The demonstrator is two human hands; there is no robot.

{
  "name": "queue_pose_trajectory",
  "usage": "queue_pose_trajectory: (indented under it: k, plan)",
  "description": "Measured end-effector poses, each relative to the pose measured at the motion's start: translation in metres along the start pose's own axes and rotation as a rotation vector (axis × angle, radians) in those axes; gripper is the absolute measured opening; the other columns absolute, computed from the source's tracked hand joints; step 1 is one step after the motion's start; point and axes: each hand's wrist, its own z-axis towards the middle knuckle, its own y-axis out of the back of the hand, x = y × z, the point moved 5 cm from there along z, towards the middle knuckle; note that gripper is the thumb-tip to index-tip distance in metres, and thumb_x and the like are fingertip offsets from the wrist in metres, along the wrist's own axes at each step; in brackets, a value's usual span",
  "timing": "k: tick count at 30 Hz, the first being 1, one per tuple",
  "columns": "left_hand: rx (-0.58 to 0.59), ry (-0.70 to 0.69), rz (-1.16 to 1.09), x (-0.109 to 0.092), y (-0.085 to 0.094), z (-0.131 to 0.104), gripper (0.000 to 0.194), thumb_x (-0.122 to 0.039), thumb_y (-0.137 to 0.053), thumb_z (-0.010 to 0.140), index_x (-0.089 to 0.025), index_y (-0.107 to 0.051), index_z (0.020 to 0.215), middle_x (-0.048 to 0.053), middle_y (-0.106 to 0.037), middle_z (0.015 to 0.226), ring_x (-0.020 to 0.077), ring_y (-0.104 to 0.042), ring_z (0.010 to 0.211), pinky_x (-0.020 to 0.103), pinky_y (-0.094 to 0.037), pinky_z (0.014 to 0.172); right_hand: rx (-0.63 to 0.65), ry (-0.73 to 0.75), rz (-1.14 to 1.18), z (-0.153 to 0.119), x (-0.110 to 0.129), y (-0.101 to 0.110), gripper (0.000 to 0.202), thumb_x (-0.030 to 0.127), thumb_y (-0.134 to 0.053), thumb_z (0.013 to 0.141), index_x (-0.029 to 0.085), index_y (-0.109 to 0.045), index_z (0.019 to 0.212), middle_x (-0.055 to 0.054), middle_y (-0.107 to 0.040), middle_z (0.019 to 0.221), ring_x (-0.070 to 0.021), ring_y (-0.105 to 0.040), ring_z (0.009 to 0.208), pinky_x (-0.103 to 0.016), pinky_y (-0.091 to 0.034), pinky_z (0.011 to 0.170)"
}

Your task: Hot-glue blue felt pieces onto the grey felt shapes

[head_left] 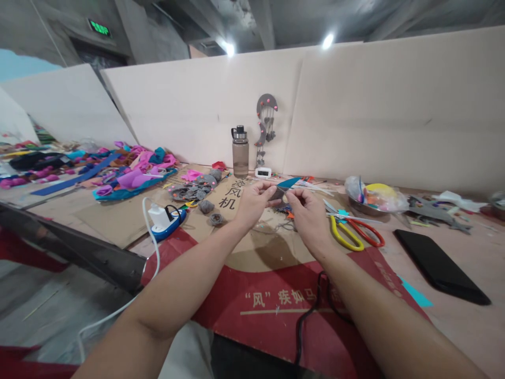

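Above the cardboard, my left hand (255, 202) pinches a small dark grey piece (279, 193) that looks like felt. A pointed blue piece (289, 182) sticks up behind it, apparently held along with it. My right hand (310, 213) is closed at the grey piece's right edge, thumb and forefinger together; whether a needle or thread is between them is too small to tell. Just right of my right hand lie yellow-handled scissors (347, 234) and red-handled scissors (369, 232). Small coloured scraps are partly hidden behind my hands.
A printed cardboard sheet (252, 252) covers the table. Grey yarn balls (205, 206), a blue-and-white power strip (168, 223) and a bottle (240, 152) stand left and behind. A black phone (440, 266) and a bowl of bagged bits (371, 205) lie right. A moon-shaped hanging ornament (268, 102) is on the board.
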Motion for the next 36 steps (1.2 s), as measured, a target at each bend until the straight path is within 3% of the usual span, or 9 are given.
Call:
queue_pose_trajectory:
  k: [9,22,28,36]
  plan:
    - [0.008,0.013,-0.01,0.0,-0.001,-0.001,0.025,-0.033,-0.078,0.075,-0.013,-0.068,0.085,0.004,-0.069,0.089,0.015,-0.066,0.083,0.041,-0.06,0.085,-0.027,-0.01,0.002,0.002,-0.006,0.002,0.023,0.04,-0.057,0.083,0.018,-0.062,0.079,0.0,-0.058,0.071,-0.0145,-0.048,0.065,-0.029,-0.039,0.065]
    - [0.002,0.001,-0.002,-0.003,-0.003,-0.003,0.026,-0.035,-0.077,0.076,-0.013,-0.068,0.086,0.005,-0.069,0.09,0.0151,-0.066,0.084,0.038,-0.061,0.081,-0.039,0.099,-0.135,0.002,-0.004,0.006,0.029,0.041,-0.05,0.09,0.019,-0.064,0.08,-0.003,-0.064,0.077,-0.0178,-0.053,0.073,-0.032,-0.041,0.072]
    - [-0.033,-0.012,0.012,-0.006,0.0,-0.001,0.023,-0.034,-0.075,0.076,-0.013,-0.067,0.083,0.003,-0.068,0.087,0.0127,-0.064,0.08,0.034,-0.062,0.079,-0.016,0.103,-0.096,0.003,-0.008,0.006,0.014,0.033,-0.059,0.085,0.02,-0.062,0.088,-0.003,-0.063,0.083,-0.0179,-0.052,0.076,-0.032,-0.042,0.072]
    - [-0.019,0.01,0.036,-0.006,-0.004,-0.004,0.023,-0.034,-0.075,0.077,-0.013,-0.067,0.084,0.003,-0.069,0.087,0.0119,-0.064,0.078,0.034,-0.06,0.08,-0.08,0.052,0.013,0.007,-0.005,0.011,0.015,0.035,-0.06,0.081,0.02,-0.06,0.082,0.0,-0.061,0.077,-0.0157,-0.051,0.07,-0.031,-0.04,0.069]
